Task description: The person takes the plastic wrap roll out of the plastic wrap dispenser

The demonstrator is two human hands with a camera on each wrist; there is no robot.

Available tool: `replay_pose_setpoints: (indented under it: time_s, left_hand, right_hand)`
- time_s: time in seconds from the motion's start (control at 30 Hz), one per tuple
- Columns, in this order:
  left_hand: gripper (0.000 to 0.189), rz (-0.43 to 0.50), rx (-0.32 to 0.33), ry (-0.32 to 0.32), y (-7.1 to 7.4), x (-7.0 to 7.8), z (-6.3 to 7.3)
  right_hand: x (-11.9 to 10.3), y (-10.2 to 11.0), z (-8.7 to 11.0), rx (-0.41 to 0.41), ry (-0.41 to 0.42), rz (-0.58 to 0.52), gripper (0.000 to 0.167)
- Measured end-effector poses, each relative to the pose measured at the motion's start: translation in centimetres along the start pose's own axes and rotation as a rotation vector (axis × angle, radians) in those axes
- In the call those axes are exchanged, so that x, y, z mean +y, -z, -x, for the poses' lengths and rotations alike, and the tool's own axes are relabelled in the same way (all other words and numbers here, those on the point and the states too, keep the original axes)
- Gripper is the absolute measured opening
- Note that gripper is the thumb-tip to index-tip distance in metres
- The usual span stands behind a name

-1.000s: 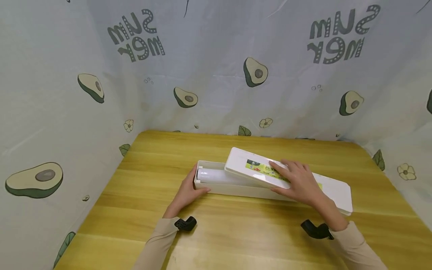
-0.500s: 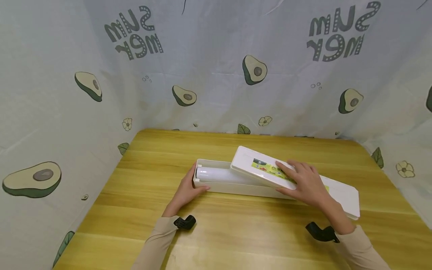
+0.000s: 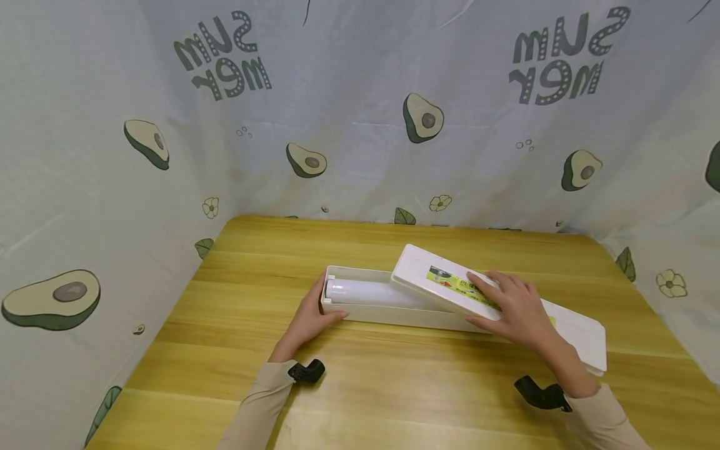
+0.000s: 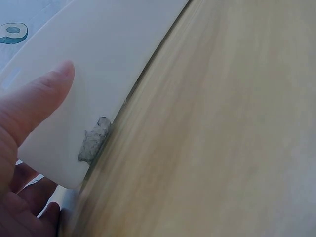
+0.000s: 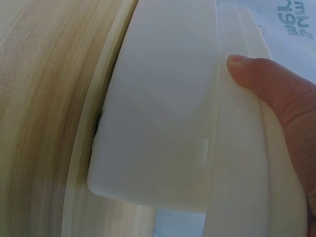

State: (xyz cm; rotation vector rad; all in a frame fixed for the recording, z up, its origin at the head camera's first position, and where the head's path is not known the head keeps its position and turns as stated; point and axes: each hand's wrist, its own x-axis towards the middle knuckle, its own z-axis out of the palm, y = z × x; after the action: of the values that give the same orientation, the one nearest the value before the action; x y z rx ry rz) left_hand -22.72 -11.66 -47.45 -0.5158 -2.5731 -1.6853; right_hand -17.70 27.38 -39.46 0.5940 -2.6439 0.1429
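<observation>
A long white plastic box (image 3: 394, 314) lies across the wooden table, with a roll of clear film (image 3: 365, 292) inside it. My left hand (image 3: 308, 319) grips the box's left end; in the left wrist view the thumb (image 4: 54, 86) presses the front wall. My right hand (image 3: 514, 306) holds the white lid (image 3: 422, 269) from above, fingers over the top and thumb (image 5: 252, 71) on its near edge. The lid sits askew, its right end swung towards me, and hides the right part of the box. A yellow-green label (image 3: 458, 286) on the lid is partly under my fingers.
A curtain (image 3: 360, 125) printed with avocados hangs behind and beside the wooden table (image 3: 394, 387). Low on the box's front wall is a crumpled grey patch (image 4: 95, 140). Black camera mounts (image 3: 308, 372) sit at both wrists.
The lid has slid to the right and slightly towards me with my right hand, so more of the film roll shows. My left hand keeps its hold on the box end.
</observation>
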Motion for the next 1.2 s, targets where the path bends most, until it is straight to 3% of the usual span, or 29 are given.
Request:
replay_pose_setpoints:
  time_s: [0.43,0.7,0.87,1.1,1.2]
  left_hand:
    - [0.1,0.0,-0.004,0.008,0.1,0.1,0.1]
    - [0.094,0.004,-0.021,0.012,0.9,4.3,1.0]
    - [0.095,0.004,-0.022,0.018,0.8,4.0,0.9]
    - [0.098,0.014,0.005,0.016,0.0,0.5,0.2]
    - [0.099,0.011,0.002,0.011,0.0,0.1,0.1]
  right_hand:
    - [0.2,0.7,0.3,-0.004,-0.025,0.014,0.083]
    - [0.7,1.3,0.8,-0.012,-0.058,0.01,0.086]
    - [1.3,1.5,1.3,0.029,-0.055,0.01,0.087]
    - [1.7,1.6,1.7,0.068,-0.051,0.019,0.085]
    - [1.8,1.6,1.8,0.067,-0.06,0.02,0.086]
